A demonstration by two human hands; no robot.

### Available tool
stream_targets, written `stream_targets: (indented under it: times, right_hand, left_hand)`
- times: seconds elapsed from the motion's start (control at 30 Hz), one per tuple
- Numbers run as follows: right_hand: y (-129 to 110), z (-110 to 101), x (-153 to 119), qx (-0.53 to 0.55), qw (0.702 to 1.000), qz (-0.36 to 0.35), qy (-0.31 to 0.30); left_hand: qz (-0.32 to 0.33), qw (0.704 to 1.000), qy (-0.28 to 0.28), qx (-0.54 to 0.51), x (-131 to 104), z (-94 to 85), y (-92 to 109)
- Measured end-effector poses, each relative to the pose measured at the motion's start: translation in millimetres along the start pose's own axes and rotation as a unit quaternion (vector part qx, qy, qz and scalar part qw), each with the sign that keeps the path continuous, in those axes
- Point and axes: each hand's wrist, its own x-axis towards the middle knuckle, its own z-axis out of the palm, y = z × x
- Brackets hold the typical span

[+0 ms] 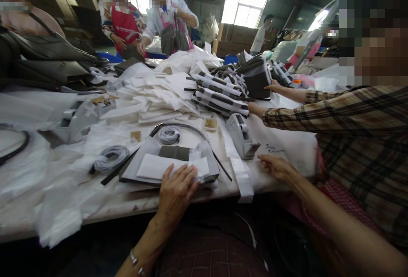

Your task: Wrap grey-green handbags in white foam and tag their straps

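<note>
My left hand (179, 185) lies with fingers spread on a folded white sheet (153, 167) on top of a dark handbag (130, 170) partly wrapped in pale tissue. The bag's strap (191, 127) arches behind it, around a wrapped coil (168, 135). My right hand (276, 166) is pinched just in front of a grey tape dispenser (239, 134), near its cutting edge; what its fingertips hold, if anything, is too small to make out.
A heap of white sheets (159, 94) and stacked wrapped bags (219, 94) stand behind. At the right, a person in a plaid sleeve (293, 115) handles the bags. Another dispenser (78, 119), a wrapped coil (111, 158) and dark bags (54, 70) are at the left.
</note>
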Motion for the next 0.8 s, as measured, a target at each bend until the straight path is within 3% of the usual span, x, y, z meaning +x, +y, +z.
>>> stream_targets:
  times: [0.1, 0.2, 0.3, 0.4, 0.5, 0.6, 0.7, 0.8]
  right_hand:
    - [-8.4, -3.8, -12.4, -0.105, 0.992, -0.057, -0.049]
    - [-40.7, 21.4, -38.7, -0.262, 0.933, -0.154, -0.195]
    - [-84.0, 80.2, -64.0, -0.356, 0.841, -0.184, -0.362]
    - [-117.1, 152.2, -71.2, -0.460, 0.717, -0.228, -0.471]
    - [-128.5, 217.3, -62.9, -0.606, 0.571, -0.284, -0.476]
    - [-121.7, 265.9, -53.2, -0.727, 0.431, -0.301, -0.442]
    - [-110.0, 294.2, -46.5, -0.789, 0.321, -0.316, -0.417]
    - [-104.2, 302.7, -34.9, -0.790, 0.235, -0.408, -0.393]
  left_hand:
    - [-0.008, 1.000, -0.007, -0.006, -1.0, -0.2, 1.5]
    - [-0.015, 1.000, -0.023, -0.004, -2.0, -0.5, 2.6]
    - [-0.026, 0.999, -0.043, 0.003, -2.1, -1.7, 3.4]
    - [-0.032, 0.998, -0.056, 0.003, -2.0, -2.9, 3.8]
    - [-0.036, 0.998, -0.057, -0.008, -2.8, -2.3, 3.7]
    - [-0.047, 0.997, -0.052, -0.021, -4.7, 0.6, 3.8]
    - [-0.056, 0.997, -0.045, -0.029, -6.5, 3.5, 3.9]
    - [-0.059, 0.997, -0.036, -0.030, -7.3, 4.8, 3.9]
